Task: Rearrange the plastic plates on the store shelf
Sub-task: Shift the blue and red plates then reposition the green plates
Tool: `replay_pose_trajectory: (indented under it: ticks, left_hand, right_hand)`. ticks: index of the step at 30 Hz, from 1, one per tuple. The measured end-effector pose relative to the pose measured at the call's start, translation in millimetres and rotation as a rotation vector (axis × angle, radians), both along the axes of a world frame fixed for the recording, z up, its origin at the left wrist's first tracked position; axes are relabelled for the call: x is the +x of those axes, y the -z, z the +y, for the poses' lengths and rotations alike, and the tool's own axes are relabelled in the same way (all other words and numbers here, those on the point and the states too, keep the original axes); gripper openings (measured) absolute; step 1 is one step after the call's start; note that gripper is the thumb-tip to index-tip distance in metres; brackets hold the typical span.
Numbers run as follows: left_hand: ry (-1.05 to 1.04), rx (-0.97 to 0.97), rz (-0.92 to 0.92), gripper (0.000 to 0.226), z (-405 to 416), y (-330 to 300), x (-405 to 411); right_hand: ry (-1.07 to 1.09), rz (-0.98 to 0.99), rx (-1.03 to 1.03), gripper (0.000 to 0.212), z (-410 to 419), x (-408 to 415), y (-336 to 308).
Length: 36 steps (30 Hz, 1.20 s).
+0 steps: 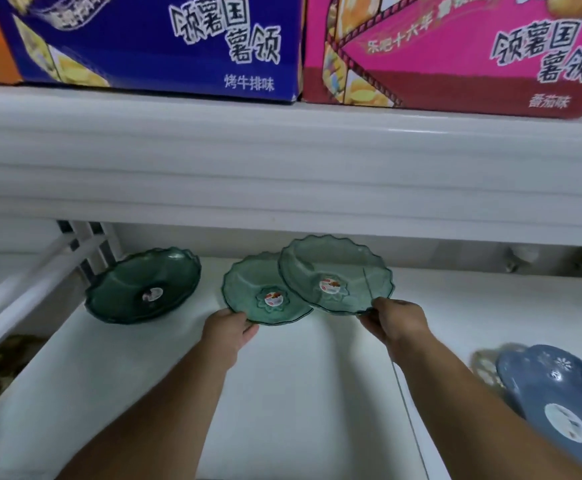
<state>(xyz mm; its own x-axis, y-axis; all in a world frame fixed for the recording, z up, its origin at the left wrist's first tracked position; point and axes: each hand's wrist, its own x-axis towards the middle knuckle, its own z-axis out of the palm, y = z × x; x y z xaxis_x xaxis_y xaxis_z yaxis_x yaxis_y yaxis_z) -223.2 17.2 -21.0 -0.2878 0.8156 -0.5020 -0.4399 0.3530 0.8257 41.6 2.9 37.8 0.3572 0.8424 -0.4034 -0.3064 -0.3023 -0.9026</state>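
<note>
Hands grip both center-frame plates: our left hand (231,324) pinches the smaller green plate (263,289), our right hand (394,318) the overlapping larger plate (336,273).

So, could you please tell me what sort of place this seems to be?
Most likely a shop aisle: white tiered shelving, printed snack cartons stacked on top, and several alike green plastic plates below, each with a sticker. The left hand and right hand each grip one.
</note>
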Motion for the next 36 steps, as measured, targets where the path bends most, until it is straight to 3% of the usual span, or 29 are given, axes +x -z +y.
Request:
replay_pose_trajectory:
  ticks: [6, 20, 31, 34, 36]
  left_hand:
    - [0.010, 0.016, -0.001, 0.059, -10.5, -1.5, -5.6]
    - [0.094, 0.085, -0.045, 0.068, -11.7, -4.1, -20.1]
    - [0.151, 0.088, -0.014, 0.068, -6.3, -1.5, -25.8]
    - [0.177, 0.041, 0.083, 0.065, -7.2, -5.0, -21.4]
    - [0.208, -0.032, 0.337, 0.065, -10.3, -9.2, -16.3]
  right_hand:
    - [-0.084, 0.042, -0.044, 0.014, 20.7, -46.3, 4.2]
    - [-0.145, -0.103, -0.197, 0.010, 57.5, -95.1, 24.1]
    - [-0.304, -0.351, -0.205, 0.024, 55.2, -83.3, 26.0]
    - [-0.334, -0.485, -0.213, 0.034, 49.3, -77.2, 24.3]
    - [-0.367, -0.562, -0.182, 0.041, 44.2, -72.0, 23.4]
